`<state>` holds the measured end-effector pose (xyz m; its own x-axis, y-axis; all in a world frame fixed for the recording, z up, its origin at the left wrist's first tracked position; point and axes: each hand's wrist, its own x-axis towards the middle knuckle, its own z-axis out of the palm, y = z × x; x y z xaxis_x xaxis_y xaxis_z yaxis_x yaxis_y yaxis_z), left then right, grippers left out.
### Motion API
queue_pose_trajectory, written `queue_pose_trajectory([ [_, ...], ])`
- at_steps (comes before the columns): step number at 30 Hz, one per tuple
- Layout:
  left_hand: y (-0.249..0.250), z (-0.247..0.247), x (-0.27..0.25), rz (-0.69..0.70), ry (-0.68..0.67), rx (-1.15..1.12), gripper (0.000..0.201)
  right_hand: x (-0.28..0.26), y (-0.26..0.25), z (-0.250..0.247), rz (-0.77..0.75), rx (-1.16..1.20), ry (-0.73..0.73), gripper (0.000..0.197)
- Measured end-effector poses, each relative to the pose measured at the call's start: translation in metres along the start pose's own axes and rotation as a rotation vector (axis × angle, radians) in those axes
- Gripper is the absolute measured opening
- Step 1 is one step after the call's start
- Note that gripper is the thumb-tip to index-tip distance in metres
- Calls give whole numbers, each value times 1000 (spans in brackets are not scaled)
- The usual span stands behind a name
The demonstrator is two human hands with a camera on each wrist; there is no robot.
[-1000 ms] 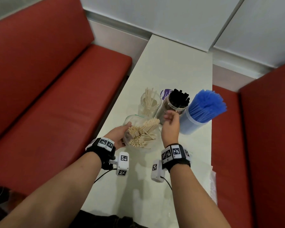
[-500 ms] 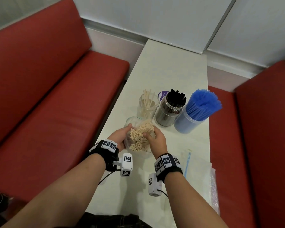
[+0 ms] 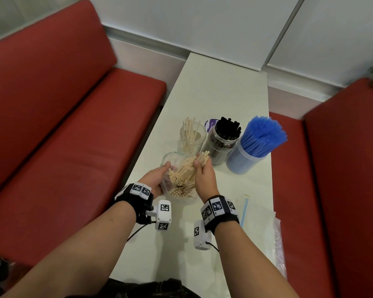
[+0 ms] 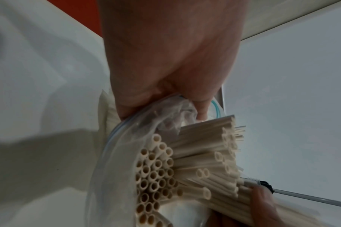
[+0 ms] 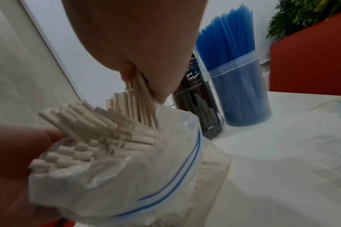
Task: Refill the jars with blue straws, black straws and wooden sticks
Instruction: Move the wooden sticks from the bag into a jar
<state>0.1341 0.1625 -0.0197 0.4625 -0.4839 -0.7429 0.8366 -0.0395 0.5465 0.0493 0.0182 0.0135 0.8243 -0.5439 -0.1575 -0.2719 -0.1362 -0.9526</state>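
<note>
We see the left hand (image 3: 154,182) holding a clear zip bag (image 5: 130,181) by its open mouth, fingers curled into the crumpled plastic, so this grip is clamped on the bag. The bag is full of pale tubular sticks (image 3: 180,179), and their hollow ends fan out of the opening toward us. The right hand (image 3: 205,179) reaches into the same opening from the other side; its grip is closed round a small bundle of those sticks, which rise past the fingertips and lean toward the jars. In the right wrist view we see the bundle pinched between thumb and fingers, with its lower ends still inside the bag among the rest. Both hands are above the near part of the white desk (image 3: 224,93), just in front of three jars. The glass jar (image 3: 192,137) on the left holds a sparse handful of thin wooden sticks. Beside it the middle jar (image 3: 221,145) is packed with black straws (image 3: 227,126), and the right jar (image 3: 242,160) is packed with blue straws (image 3: 264,134) that flare well above its rim. Another flat clear bag (image 3: 258,222) with a blue strip lies on the desk, right of the right wrist.
</note>
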Motion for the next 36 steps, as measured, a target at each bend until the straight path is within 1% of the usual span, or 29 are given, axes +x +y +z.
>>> queue_pose_trajectory([
  [2,-1,-1,1,5,0,10,37,-3,2,1,0,20,34,35],
  [3,-2,-2,2,6,-3,13,38,-4,3,0,-4,31,63,33],
  [6,-2,-5,5,7,-7,7,39,0,-2,-6,-39,27,137,22],
  [8,-2,-6,6,5,-2,18,38,6,-11,-9,-74,22,162,11],
  [9,-1,-6,5,6,1,25,38,10,-17,-10,-95,19,171,11],
  [12,1,-4,4,8,-10,54,37,15,-29,-9,-154,20,186,18],
  [16,2,-4,4,8,-4,66,36,17,-38,-8,-131,76,130,23],
  [18,4,-4,7,5,1,57,36,23,-49,-12,-151,108,91,25],
  [20,5,-4,8,-6,5,56,36,32,-59,-17,-197,109,98,20],
  [22,6,-4,7,-11,12,51,35,38,-63,-19,-210,121,119,20],
  [25,8,-5,7,-1,12,40,35,36,-58,-16,-126,137,55,18],
  [27,8,-7,9,4,9,37,36,36,-61,-18,-104,125,25,17],
  [31,7,-9,14,2,10,5,36,43,-98,-34,-180,162,4,15],
  [33,7,-7,15,-8,15,-14,36,45,-122,-44,-248,186,6,15],
  [35,7,-5,15,-9,22,-32,33,50,-145,-51,-324,243,35,17],
  [36,8,-5,15,-8,26,-40,32,55,-156,-53,-368,287,72,17],
])
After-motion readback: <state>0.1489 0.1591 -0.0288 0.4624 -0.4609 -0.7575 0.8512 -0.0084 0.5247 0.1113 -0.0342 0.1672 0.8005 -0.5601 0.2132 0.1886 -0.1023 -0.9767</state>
